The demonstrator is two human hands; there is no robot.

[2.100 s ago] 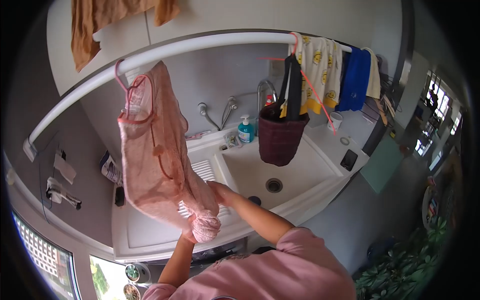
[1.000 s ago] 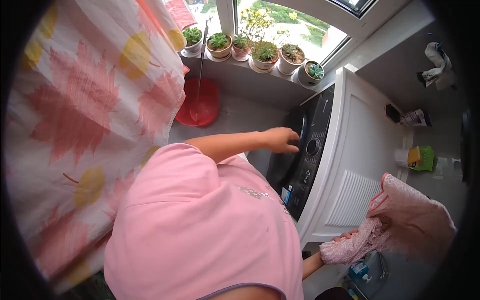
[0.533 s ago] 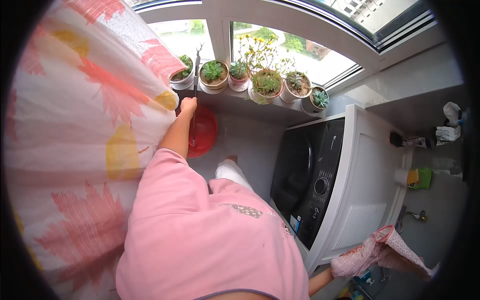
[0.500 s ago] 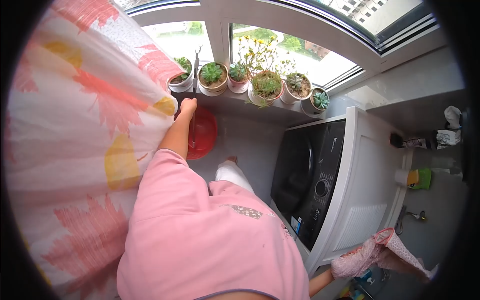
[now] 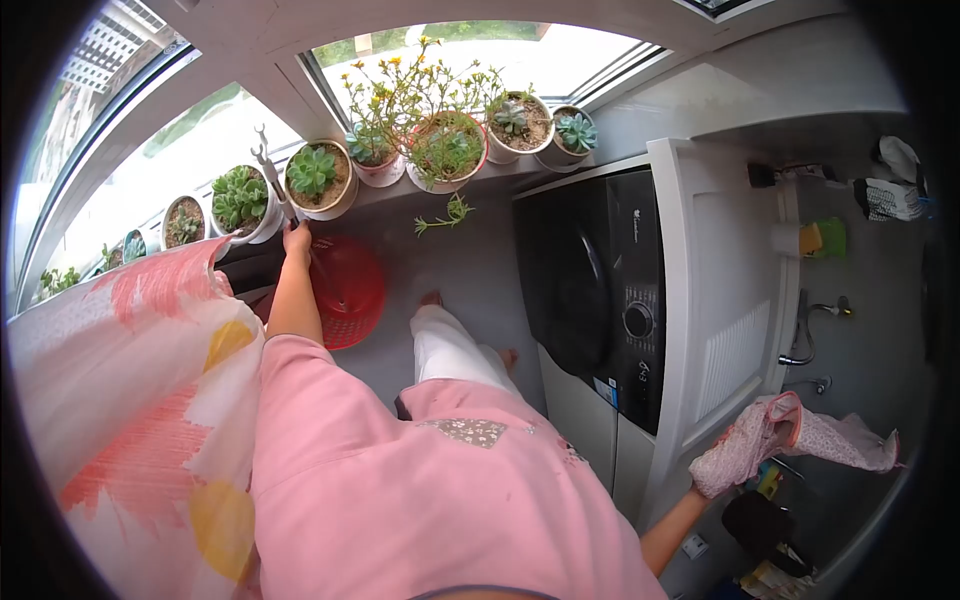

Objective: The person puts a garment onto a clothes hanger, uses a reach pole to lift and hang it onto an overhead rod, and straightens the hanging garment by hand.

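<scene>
My left hand (image 5: 297, 238) is closed round a grey pole (image 5: 272, 172) with a forked tip, beside the windowsill pots. Below that hand a red basket (image 5: 347, 290) stands on the floor. At the lower right my right hand (image 5: 703, 478) is mostly hidden by a pink patterned garment (image 5: 752, 438), which it grips; the garment hangs out to the right with a pink hanger (image 5: 788, 418) at its opening.
Potted succulents (image 5: 315, 175) and a yellow-flowered plant (image 5: 447, 148) line the sill. A black-fronted washing machine (image 5: 590, 290) stands beside a white washboard sink (image 5: 730, 300). A leaf-patterned curtain (image 5: 150, 400) hangs at the left. Dark cloth (image 5: 757, 522) hangs at the lower right.
The view has turned, and the pole, basket and plants now appear further left. My left hand has gone from beside the washing machine to the pole and closed on it. My right hand still holds the garment.
</scene>
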